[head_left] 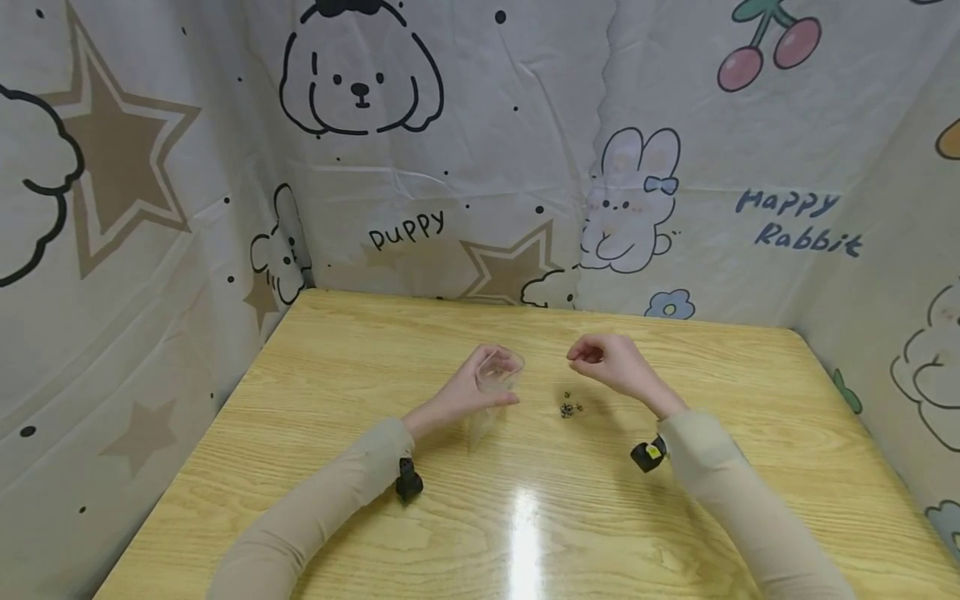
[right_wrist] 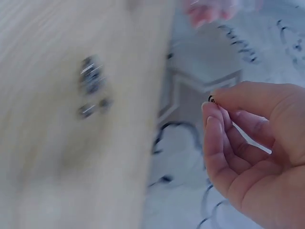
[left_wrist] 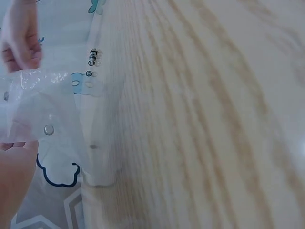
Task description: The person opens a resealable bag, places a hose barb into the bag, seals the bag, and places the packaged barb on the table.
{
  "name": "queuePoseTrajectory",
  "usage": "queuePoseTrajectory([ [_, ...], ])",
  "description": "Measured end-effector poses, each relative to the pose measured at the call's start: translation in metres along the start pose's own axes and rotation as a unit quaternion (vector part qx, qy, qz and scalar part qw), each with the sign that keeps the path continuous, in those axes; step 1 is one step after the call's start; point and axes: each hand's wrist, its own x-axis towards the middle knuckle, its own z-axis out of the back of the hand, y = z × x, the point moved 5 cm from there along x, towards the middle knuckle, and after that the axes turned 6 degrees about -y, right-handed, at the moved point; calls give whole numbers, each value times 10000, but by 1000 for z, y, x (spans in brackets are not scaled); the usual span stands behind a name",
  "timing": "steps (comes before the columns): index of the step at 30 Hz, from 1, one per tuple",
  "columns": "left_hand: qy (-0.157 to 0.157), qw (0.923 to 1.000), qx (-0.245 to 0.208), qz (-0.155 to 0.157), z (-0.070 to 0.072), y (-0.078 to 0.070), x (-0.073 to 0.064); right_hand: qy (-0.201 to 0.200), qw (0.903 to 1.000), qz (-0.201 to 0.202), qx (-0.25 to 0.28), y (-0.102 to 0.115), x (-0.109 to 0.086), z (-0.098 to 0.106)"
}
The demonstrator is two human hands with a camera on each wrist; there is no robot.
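Right hand (head_left: 611,362): pinches a small, dark, round piece (right_wrist: 212,99).
Left hand (head_left: 463,392): grips a clear, flexible plastic bag (left_wrist: 57,109) over the yellow wood-grain table (head_left: 360,350).
Bag's direction: mouth up, long axis hanging downward.

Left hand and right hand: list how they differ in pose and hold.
The left hand holds a clear plastic bag; the right hand pinches a tiny dark piece.
The left hand's thumb and fingers are spread apart around the bag, while the right hand's thumb and fingertips come close together.
Both hands are bare and extend from beige sleeves.
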Motion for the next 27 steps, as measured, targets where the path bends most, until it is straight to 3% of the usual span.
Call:
queuePoseTrajectory([
  [8, -67, 9999, 116, -67, -2, 1, 2, 155, 9970, 588, 481, 60, 12, -2],
  [13, -55, 9998, 98, -178, -5, 1, 1, 422, 9929, 882, 680, 81, 17, -15],
  [20, -23, 9997, -24, -223, -5, 2, 1, 75, 9930, 950, 697, 85, 19, -13],
  [27, 6, 9997, 116, -212, -3, 5, 1, -105, 9967, 585, 554, 61, 12, -3],
])
